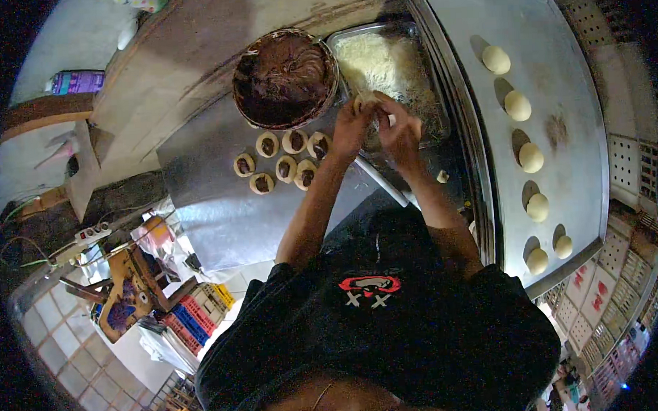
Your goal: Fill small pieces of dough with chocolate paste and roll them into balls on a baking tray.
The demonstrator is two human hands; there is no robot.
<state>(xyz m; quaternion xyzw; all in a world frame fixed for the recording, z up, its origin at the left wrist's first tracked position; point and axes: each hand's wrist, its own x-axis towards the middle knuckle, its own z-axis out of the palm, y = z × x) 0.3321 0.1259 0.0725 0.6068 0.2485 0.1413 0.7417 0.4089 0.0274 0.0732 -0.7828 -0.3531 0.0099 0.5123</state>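
My left hand [351, 131] and my right hand [400, 130] meet over the near edge of a metal tray [440, 78] of pale, crumbly powder [367, 58]. Between their fingertips is a small pale piece of dough [366, 100], mostly covered by the fingers, which are closed on it. Left of the tray stands a round bowl [247, 110] of dark brown filling [287, 73]. Several dough rounds [286, 168] topped with dark filling lie on the metal tabletop [224, 223] left of my left forearm. A long pale stick-like tool [382, 182] lies between my forearms.
On the right, a large metal sheet [556, 67] carries several smooth dough balls [531, 157]. A small pale scrap [442, 176] lies beside my right forearm. Coloured crates [192, 322] and a power strip [91, 234] are at the lower left. A purple carton [78, 81] stands upper left.
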